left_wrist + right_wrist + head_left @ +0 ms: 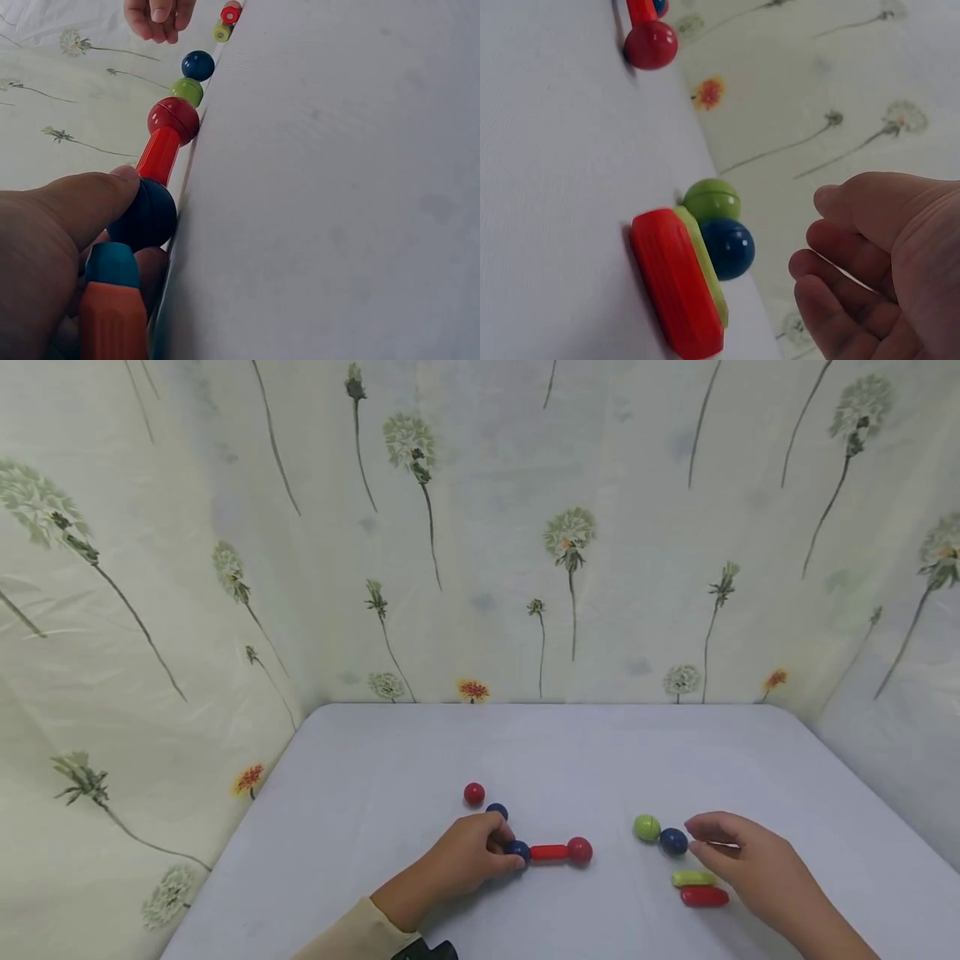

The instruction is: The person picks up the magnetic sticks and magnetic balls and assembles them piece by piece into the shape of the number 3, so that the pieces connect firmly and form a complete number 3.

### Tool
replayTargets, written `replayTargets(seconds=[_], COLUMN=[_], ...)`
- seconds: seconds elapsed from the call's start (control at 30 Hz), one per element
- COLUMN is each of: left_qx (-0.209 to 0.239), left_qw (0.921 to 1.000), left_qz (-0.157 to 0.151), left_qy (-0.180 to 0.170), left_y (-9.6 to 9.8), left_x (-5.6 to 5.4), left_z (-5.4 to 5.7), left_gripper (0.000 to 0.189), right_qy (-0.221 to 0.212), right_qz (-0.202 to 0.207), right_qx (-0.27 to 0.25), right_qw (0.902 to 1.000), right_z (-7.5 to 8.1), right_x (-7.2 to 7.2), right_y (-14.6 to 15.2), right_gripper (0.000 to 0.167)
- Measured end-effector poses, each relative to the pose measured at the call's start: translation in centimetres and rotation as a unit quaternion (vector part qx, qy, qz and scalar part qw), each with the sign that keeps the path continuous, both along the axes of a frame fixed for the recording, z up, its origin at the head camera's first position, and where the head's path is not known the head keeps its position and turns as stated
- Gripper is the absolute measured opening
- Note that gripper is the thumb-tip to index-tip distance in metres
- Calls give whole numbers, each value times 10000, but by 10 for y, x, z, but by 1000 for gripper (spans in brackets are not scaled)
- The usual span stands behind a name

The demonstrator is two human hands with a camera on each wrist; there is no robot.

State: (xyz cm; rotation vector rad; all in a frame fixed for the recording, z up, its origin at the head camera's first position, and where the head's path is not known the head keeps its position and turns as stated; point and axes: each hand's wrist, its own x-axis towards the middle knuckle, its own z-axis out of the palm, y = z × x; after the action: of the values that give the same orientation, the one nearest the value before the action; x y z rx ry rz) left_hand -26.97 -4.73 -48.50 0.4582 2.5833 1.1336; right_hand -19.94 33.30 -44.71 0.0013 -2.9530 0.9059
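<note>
My left hand (468, 852) pinches a blue ball (518, 852) between thumb and fingers. From that ball a red rod (550, 852) runs right to a red ball (580, 851), the three in one line. Behind the left fingers a second blue ball (497, 811) is partly hidden. An orange piece with a teal end (114, 300) shows close up in the left wrist view. My right hand (757, 864), fingers loosely bent around nothing, is beside another blue ball (673, 841). A green ball (647, 827) sits against that ball. Nearer me lie a green rod (693, 878) and a red rod (704, 896), side by side.
Another red ball (474, 793) sits beyond the left hand on the white table (360, 777). A curtain with dandelion prints (487, 568) hangs behind the table's far edge and along both sides.
</note>
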Motion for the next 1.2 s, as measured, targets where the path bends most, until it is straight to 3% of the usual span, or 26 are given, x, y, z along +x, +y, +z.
replayTargets(seconds=[0.43, 0.7, 0.93, 1.2], left_qx=[68, 48, 105, 73], left_qw=[10000, 10000, 9999, 10000], left_qz=[-17, 64, 68, 24], left_qy=[-12, -27, -100, -50], left_y=[0, 2, 1, 1], left_x=[3, 3, 3, 3], left_z=[0, 0, 1, 2], left_gripper=[24, 25, 24, 24], right_qy=[-739, -1652, -1509, -1471], right_qz=[-235, -421, -109, -157], right_qx=[284, -101, -250, -98], right_qw=[9966, 9853, 9882, 9889], right_z=[-19, -33, -37, -40], right_x=[14, 12, 15, 15], right_y=[36, 38, 36, 37], right_gripper=[42, 53, 41, 35])
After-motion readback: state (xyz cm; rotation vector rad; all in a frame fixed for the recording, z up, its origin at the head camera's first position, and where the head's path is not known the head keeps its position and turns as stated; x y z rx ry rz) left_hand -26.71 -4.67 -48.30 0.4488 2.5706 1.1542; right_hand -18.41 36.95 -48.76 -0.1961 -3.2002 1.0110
